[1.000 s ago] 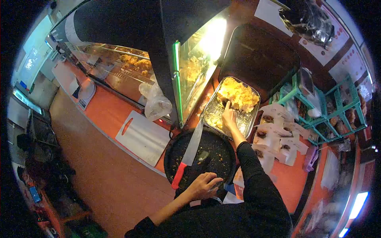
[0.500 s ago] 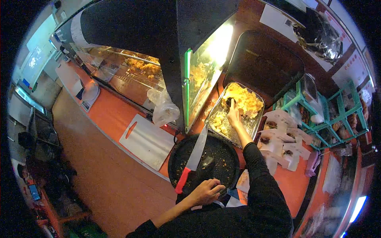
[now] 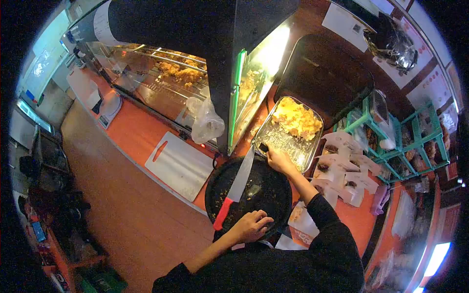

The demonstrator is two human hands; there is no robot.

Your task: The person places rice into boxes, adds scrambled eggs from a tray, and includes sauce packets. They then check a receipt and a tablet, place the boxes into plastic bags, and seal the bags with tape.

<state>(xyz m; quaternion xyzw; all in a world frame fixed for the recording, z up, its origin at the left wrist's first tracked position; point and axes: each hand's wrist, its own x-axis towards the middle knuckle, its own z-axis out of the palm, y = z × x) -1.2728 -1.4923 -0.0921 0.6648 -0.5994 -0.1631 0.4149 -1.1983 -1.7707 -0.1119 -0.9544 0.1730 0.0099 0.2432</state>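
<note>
My left hand (image 3: 251,226) lies at the near edge of a round black pan (image 3: 217,183), its fingers curled over the rim. Crumbs are scattered inside the pan. A large knife (image 3: 240,181) with a red handle lies across it, blade tip pointing toward the metal tray (image 3: 308,167). My right hand (image 3: 279,159) is closed at the tray's near left corner, with a small black piece (image 3: 264,147) sticking out of its fingers; I cannot tell what kind of tool this is. Golden fried food pieces (image 3: 297,118) are heaped at the tray's far end, while its near part shows bare, greasy metal.
A white cutting board (image 3: 178,166) lies left of the pan, beside the glass display case (image 3: 161,93) holding fried food. White cardboard boxes (image 3: 337,168) stand right of the tray. Teal baskets (image 3: 386,132) are behind them. A dark upright tray (image 3: 325,73) leans at the back.
My right hand has pulled back from the food heap to the tray's near left corner. Food that lay in the tray's near part is now gathered at the far end. My left hand stays put.
</note>
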